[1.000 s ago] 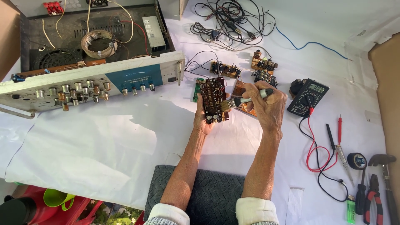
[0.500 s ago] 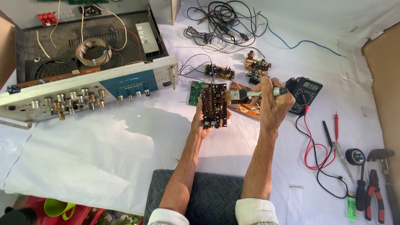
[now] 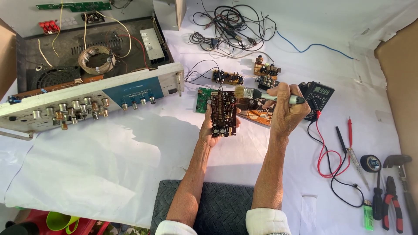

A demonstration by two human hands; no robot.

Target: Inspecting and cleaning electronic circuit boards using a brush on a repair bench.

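Gripping a dark, component-crowded circuit board upright, the left hand faces the right hand clamped on a bristle brush.

Left hand mostly hidden behind circuit board; hammer handle cut off at right edge; multimeter readout too small.

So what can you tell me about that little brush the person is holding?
The brush is small, with a pale handle, a metal band and a tuft of light tan bristles. It lies nearly level, bristles pointing toward the dark circuit board and ending just beside its top edge; whether they touch it is unclear. The right hand grips the handle in a closed fist, while the left hand holds the board upright from below.
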